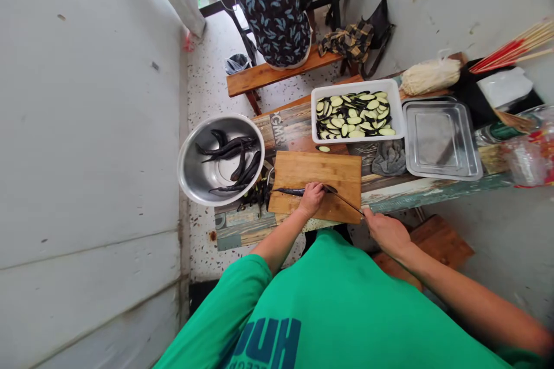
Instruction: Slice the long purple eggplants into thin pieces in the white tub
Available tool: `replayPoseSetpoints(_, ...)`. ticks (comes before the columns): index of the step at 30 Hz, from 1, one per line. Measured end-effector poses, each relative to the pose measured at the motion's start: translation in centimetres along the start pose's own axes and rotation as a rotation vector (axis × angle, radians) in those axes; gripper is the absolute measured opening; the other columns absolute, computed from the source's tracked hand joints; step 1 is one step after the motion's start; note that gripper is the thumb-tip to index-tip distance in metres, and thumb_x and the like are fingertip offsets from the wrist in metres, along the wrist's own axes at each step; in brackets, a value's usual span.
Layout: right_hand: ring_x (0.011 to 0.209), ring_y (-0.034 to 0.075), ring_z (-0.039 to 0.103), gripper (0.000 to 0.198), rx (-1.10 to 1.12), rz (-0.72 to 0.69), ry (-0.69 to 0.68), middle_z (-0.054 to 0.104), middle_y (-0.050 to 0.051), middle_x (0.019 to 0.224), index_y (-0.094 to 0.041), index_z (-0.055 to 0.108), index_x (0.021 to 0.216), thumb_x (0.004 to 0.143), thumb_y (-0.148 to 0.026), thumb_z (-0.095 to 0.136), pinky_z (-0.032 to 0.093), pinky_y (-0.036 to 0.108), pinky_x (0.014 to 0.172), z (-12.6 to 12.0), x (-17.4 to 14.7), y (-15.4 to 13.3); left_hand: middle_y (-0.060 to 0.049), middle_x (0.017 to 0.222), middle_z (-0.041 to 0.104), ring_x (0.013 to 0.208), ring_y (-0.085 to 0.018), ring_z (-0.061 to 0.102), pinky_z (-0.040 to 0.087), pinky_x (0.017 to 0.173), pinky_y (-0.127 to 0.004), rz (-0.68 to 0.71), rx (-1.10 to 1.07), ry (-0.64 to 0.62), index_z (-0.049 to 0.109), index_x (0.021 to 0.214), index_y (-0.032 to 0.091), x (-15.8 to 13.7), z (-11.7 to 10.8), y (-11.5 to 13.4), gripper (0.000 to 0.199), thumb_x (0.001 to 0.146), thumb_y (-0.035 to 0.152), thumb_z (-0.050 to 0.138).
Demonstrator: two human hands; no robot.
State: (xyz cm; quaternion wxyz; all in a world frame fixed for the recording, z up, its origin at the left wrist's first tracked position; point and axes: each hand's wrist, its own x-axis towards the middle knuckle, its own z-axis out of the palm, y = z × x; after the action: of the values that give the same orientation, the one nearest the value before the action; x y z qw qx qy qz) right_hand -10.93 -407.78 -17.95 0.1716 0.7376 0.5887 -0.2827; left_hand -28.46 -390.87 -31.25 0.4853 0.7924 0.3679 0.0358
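Observation:
On the wooden cutting board (318, 167) lies a long dark purple eggplant (289, 191), pointing left to right. My left hand (312, 199) is closed over its right part, fingers curled near the cut end. A knife (345, 202) slants across the right of the board, its tip side by the eggplant's end. Its handle is in my right hand (386, 232), closed just off the board's right edge. Behind the board stands a white tub (315, 121) with many oval eggplant slices (355, 120). One loose slice (322, 149) rests between tub and board.
A steel bowl (187, 155) with several whole eggplants (234, 150) stands left, dark trimmings (259, 193) beside it. To the right are a grey cloth (389, 157), a clear lidded tray (441, 138) and skewers (515, 52). Another person (272, 11) sits on a bench (277, 73) beyond the table.

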Motion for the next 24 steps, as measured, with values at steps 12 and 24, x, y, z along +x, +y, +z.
replayPoseSetpoints(12, 0.080, 0.026, 0.070, 0.031, 0.053, 0.001, -0.053, 0.070, 0.017, 0.083, -0.013, 0.051, 0.106, 0.098, -0.033, 0.029, 0.047, 0.032, 0.065, 1.3, 4.8, 0.8, -0.006, 0.094, 0.066, 0.098, -0.019, 0.054, 0.043, 0.085, -0.035, 0.516, 0.408, 0.332, 0.067, 0.081, 0.018, 0.7, 1.3, -2.3, 0.032, 0.099, 0.026, 0.042)
replayPoseSetpoints(24, 0.077, 0.026, 0.070, 0.030, 0.048, -0.018, -0.011, 0.071, 0.013, 0.083, -0.016, 0.051, 0.104, 0.098, -0.034, 0.028, 0.045, 0.030, 0.061, 0.0, 3.7, 1.0, -0.006, 0.095, 0.065, 0.095, -0.018, 0.054, 0.044, 0.083, -0.033, 0.607, 0.450, 0.447, 0.067, 0.083, 0.017, 0.4, 1.0, -2.0, 0.026, 0.097, 0.021, 0.046)
